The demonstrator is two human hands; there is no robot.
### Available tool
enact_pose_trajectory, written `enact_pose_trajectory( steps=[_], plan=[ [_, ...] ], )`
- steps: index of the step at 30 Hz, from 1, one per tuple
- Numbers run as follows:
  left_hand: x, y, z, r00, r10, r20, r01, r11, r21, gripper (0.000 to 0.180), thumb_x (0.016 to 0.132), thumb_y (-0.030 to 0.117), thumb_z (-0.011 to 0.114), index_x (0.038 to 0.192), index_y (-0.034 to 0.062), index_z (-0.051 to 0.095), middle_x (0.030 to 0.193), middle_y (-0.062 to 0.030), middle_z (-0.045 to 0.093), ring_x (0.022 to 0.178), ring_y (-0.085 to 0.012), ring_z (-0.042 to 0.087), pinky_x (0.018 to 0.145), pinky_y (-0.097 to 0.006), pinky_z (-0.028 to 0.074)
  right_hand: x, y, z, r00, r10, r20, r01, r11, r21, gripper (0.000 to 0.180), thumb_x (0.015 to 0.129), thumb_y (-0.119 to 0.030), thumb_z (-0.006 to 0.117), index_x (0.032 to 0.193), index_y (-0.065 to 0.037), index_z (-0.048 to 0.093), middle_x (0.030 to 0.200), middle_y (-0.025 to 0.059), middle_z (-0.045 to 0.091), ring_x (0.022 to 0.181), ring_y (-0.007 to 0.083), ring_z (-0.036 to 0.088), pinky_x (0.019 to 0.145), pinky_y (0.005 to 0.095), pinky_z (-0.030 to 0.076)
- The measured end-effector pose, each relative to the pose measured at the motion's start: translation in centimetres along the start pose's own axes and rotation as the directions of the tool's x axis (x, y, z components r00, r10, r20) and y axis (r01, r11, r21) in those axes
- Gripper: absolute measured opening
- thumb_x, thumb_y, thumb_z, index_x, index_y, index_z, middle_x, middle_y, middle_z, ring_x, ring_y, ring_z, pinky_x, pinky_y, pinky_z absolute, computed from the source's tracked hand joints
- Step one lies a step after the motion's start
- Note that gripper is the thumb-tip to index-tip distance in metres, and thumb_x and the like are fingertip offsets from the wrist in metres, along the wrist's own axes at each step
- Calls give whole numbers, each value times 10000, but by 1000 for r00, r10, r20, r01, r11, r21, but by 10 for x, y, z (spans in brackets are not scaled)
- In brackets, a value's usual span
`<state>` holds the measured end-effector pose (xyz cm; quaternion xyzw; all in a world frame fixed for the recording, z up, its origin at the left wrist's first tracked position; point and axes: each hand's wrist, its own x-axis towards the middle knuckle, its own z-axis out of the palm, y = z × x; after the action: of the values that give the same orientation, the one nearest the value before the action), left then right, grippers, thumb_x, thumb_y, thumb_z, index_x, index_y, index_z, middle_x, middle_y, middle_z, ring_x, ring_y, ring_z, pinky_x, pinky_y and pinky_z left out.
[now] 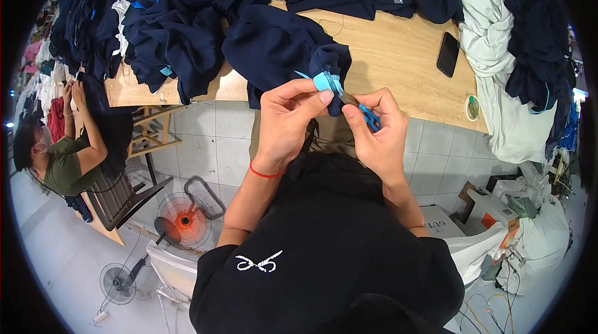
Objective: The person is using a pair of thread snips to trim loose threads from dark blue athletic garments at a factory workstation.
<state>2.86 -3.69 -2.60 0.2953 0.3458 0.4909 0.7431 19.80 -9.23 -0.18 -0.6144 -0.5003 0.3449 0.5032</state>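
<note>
A navy garment (274,41) with light-blue trim (322,80) lies bunched over the table's near edge. My left hand (285,116), with a red cord round its wrist, pinches the garment at that trim between thumb and fingers. My right hand (383,135) is closed on a pair of small thread snips (370,116) with blue handles. Their metal blades point left and meet the garment's edge just beside my left fingertips. Whether the blades are apart cannot be made out.
Navy garments (171,35) are heaped along the table (398,54). A black phone (448,54) lies near pale cloth (483,16) on the right. Further left sits a person (68,153) handling fabric. Fans (185,221) and boxes (441,221) stand on the floor.
</note>
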Motion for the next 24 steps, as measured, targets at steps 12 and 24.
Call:
enact_pose_trajectory(
  steps=[12,24],
  plan=[
    [0,1,2,999,-29,-13,29,999,-21,156,961,-33,784,1116,-38,801,951,-55,771,803,-79,673,723,-231,538,0,3,-1,999,-50,-2,50,999,3,269,926,-157,885,977,7,677,729,34,693,631,51,572,576,234,455],
    [1,2,0,999,-33,31,33,999,0,158,987,-3,768,1143,-31,775,1003,-68,784,850,-99,715,754,-244,585,2,8,0,999,15,-46,-7,988,155,232,964,-124,839,993,21,660,792,29,714,706,35,589,626,224,457]
  ],
)
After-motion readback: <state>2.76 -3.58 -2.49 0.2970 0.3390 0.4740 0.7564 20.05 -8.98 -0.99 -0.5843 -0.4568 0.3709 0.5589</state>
